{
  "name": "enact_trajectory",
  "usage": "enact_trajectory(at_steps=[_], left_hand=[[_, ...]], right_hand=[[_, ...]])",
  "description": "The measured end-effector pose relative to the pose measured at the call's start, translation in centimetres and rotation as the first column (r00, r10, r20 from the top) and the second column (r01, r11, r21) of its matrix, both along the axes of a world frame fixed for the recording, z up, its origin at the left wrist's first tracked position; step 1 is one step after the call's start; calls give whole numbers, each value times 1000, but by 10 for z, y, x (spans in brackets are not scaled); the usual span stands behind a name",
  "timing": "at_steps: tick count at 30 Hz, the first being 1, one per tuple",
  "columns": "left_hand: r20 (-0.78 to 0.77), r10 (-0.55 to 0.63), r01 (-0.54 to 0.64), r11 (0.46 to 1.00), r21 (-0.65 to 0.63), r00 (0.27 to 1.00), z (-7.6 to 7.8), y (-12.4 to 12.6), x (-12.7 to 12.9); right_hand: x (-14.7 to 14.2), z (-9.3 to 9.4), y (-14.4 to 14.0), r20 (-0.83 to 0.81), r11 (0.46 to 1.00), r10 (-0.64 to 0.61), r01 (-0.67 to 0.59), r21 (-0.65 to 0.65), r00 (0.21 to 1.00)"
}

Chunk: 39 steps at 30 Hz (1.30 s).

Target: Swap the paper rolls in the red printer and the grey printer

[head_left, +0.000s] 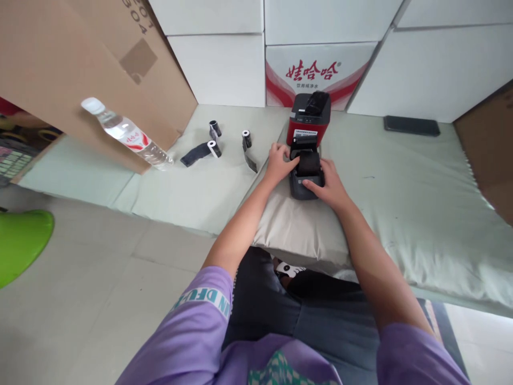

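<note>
A small black label printer (301, 190) sits on the cloth-covered surface with its lid raised at the back. In its open bay lies a black roll (309, 162). My left hand (279, 163) is at the printer's left side, its fingers curled and its thumb reaching to the edge of the roll. My right hand (332, 184) grips the printer from the right, thumb on the front top and fingers along the side. Directly behind stands a larger red and black printer (294, 121), with a piece of black film (318, 101) on top.
Several partly unwound black rolls (215, 148) lie to the left. A water bottle (132, 136) leans against a large cardboard box (100, 69). A dark phone (411, 126) rests at the back right. White cartons (216, 69) line the back. A green stool (24, 243) stands at left.
</note>
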<state>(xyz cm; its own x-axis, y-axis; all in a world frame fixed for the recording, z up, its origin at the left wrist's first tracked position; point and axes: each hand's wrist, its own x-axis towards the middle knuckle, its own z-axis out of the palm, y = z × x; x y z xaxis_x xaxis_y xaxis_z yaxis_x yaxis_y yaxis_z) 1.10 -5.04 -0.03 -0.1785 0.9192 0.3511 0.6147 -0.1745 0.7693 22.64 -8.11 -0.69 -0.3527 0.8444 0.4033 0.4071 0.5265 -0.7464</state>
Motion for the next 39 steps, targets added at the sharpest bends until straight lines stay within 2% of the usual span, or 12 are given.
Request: enact_trajectory(at_steps=[4,8,14,18,21,25,28,31,33,34,37,39], left_hand=[[-124,26,-21,999,40,992,10,-9,-1],[-199,74,-75,997,4,977,27,-23,2],[-328,-94,78,995,-61,940,42,-41,7],[-452,-310,243,949,-203,836,58,-45,6],[-553,-413,269,907,-325,724,76,-40,13],[-652,-453,240,887,-394,607,95,-29,34],[-682,-471,212,877,-432,559,102,-21,47],[-703,-477,236,877,-417,527,106,-18,44],[-685,-491,295,871,-393,539,107,-19,33],[-653,-496,335,868,-367,572,108,-21,26],[-468,-501,457,863,-214,728,110,-31,2],[-326,-483,483,871,-88,812,114,-41,-15]], right_hand=[[-3,1,-3,-136,1000,-13,13,-4,991],[-5,11,-9,-341,998,-34,12,-66,939],[-8,18,-13,-379,994,-88,54,-100,921],[-10,14,-9,-392,986,-142,96,-135,909],[-12,13,-8,-397,983,-146,89,-158,906],[-13,12,-6,-434,981,-163,99,-166,886],[-10,8,-2,-468,974,-212,144,-177,858],[-7,4,4,-537,965,-256,186,-182,803],[-5,3,7,-589,957,-288,214,-195,755],[-4,3,8,-609,952,-305,224,-208,732],[-3,4,9,-638,940,-342,239,-245,690],[-3,5,9,-645,936,-353,242,-257,678]])
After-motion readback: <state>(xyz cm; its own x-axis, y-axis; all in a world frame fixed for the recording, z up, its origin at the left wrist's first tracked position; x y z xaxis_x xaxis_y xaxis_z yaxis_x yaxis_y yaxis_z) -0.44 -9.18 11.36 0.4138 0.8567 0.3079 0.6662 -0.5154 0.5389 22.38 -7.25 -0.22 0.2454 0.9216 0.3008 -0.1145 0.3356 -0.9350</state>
